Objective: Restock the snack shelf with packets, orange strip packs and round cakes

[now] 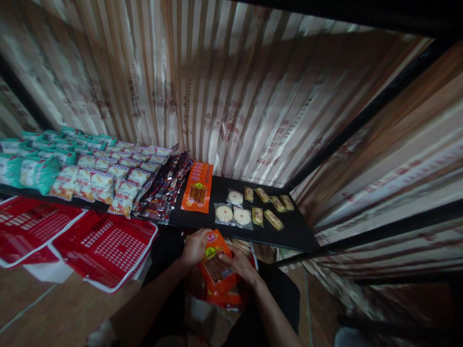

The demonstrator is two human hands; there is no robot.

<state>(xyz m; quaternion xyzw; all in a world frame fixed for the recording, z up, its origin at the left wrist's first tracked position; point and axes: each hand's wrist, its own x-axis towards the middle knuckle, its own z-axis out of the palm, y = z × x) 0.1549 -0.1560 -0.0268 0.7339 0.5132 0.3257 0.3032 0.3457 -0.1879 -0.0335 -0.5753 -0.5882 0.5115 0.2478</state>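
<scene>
Between my knees I hold an orange snack packet (219, 258) with a clear window showing brown sticks. My left hand (195, 247) is closed on its upper left edge. From the right, my right hand (240, 264) grips it, thumb lying across the front. More orange packaging shows just beneath it, over a container between my legs whose contents are partly hidden. On the black shelf (226, 233) ahead lies a similar orange packet (198, 188). Right of that packet are several round white crackers (235, 197) in clear wrappers and several small yellow wrapped snacks (274, 219).
Dark red packets (164, 188), white snack bags (101, 185) and green bags (39, 171) fill the shelf's left side. Red baskets (104, 246) stand below it on the left. Black frame bars (365, 106) and a striped printed sheet (231, 96) enclose the shelf.
</scene>
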